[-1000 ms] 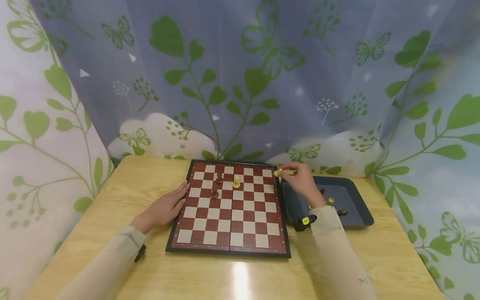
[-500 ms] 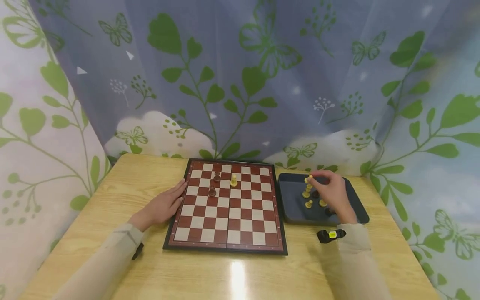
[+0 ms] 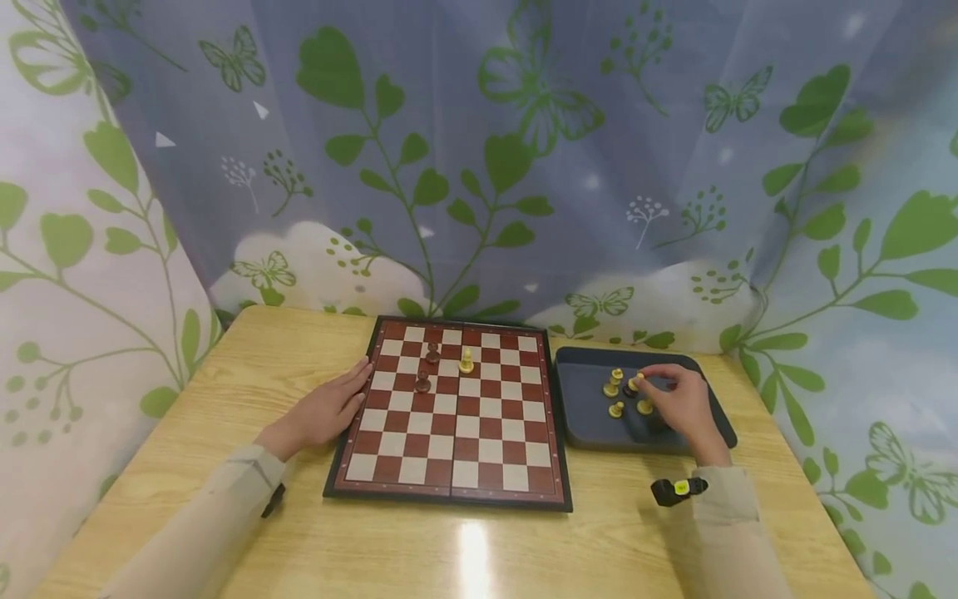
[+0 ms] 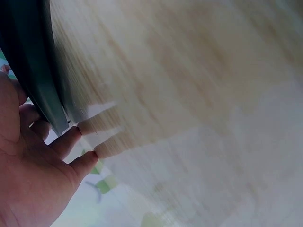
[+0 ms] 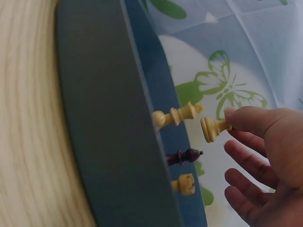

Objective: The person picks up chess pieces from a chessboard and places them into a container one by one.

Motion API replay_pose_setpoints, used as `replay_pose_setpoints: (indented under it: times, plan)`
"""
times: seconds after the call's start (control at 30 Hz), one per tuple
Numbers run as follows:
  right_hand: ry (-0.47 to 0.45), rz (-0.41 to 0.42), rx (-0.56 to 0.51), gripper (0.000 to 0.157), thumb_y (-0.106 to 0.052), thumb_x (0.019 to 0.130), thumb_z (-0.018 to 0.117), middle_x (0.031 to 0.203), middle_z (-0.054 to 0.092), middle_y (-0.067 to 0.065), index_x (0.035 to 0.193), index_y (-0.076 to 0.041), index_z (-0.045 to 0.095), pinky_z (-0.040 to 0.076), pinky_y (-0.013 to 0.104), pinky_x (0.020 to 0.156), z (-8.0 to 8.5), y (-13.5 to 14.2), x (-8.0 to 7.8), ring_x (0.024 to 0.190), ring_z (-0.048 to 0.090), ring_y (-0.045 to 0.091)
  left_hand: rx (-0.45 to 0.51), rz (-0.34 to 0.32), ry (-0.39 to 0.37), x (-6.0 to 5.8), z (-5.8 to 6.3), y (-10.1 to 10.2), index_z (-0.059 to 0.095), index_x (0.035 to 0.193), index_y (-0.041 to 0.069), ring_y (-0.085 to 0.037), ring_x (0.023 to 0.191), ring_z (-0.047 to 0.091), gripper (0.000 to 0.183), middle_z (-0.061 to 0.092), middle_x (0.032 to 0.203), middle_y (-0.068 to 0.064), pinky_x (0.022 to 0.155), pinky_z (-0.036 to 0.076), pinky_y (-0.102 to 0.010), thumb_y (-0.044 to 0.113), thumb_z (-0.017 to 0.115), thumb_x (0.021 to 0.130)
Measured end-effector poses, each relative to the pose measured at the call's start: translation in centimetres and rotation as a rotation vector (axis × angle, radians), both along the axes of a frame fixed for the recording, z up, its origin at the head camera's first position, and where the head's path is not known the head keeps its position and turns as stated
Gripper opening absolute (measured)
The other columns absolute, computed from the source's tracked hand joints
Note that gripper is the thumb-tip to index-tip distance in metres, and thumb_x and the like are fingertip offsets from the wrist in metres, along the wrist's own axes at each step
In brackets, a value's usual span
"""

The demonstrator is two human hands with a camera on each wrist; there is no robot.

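My left hand [image 3: 322, 412] lies at the left edge of the chessboard [image 3: 509, 478], fingers mostly straight; the left wrist view has its fingers [image 4: 85, 163] against the board's dark side. My right hand [image 3: 681, 403] is over the dark tray [image 3: 587, 433], pinching a pale yellow chess piece [image 5: 211, 129] between thumb and index finger. The piece's top is hidden by the fingertips, while its round base shows. Below it in the tray are a yellow king or queen-like piece [image 5: 175, 116], a dark bishop [image 5: 184, 156] and a yellow rook [image 5: 186, 184].
Two dark chess pieces [image 3: 423, 382] and a yellow pawn [image 3: 466, 361] stand on the board's far half. The tray sits close to the board's right edge, on a wooden table [image 3: 374, 549]. A patterned curtain [image 3: 449, 166] hangs behind.
My right hand has carried the yellow piece from the board's far right corner to over the tray, then a little lower and to the right. The left hand stays at the board's edge.
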State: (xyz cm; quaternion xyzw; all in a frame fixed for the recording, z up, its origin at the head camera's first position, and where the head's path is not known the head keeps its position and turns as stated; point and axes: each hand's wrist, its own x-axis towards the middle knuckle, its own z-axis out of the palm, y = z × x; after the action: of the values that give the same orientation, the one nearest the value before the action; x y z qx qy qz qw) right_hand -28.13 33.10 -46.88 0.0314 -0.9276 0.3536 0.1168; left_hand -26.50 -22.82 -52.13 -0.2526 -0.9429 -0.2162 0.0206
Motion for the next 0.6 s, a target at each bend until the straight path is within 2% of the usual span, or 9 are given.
replay_pose_setpoints:
  times: [0.23,0.37,0.47,0.6]
  plan:
    - [-0.01,0.014,0.051,0.023,-0.014,0.095,0.073,0.123,0.066,0.029,0.107,0.005,0.075,0.047,0.063,0.096,-0.6,0.4,-0.2,0.119,0.058,0.048,0.015,0.005,0.006,0.3,-0.2,0.0,0.031,0.155,-0.01,-0.045,0.144,0.037,0.052,0.026,0.163,-0.027,0.114,0.038,-0.058,0.014,0.042,0.109]
    - [-0.017,0.023,0.082,0.023,-0.017,0.094,0.074,0.123,0.067,0.028,0.105,0.003,0.076,0.049,0.057,0.087,-0.9,0.4,-0.3,0.115,0.06,0.047,0.019,0.001,0.014,0.3,-0.4,-0.1,0.031,0.154,-0.01,-0.046,0.144,0.037,0.052,0.026,0.163,-0.028,0.114,0.038,-0.058,0.014,0.042,0.109]
    - [-0.031,0.03,0.103,0.022,-0.017,0.094,0.074,0.123,0.067,0.027,0.103,0.002,0.077,0.048,0.057,0.087,-1.3,0.4,-0.5,0.115,0.06,0.047,0.023,-0.002,0.002,0.3,-0.4,-0.2,0.031,0.154,-0.01,-0.046,0.145,0.036,0.052,0.025,0.163,-0.028,0.115,0.037,-0.058,0.014,0.042,0.109]
    - [-0.013,0.059,0.099,0.017,-0.012,0.092,0.076,0.118,0.069,0.027,0.099,0.004,0.077,0.047,0.063,0.095,-2.0,0.6,-0.7,0.115,0.06,0.048,0.023,-0.006,-0.003,0.1,-0.4,-0.3,0.03,0.155,-0.009,-0.046,0.145,0.035,0.053,0.024,0.163,-0.028,0.115,0.037,-0.058,0.015,0.042,0.11]
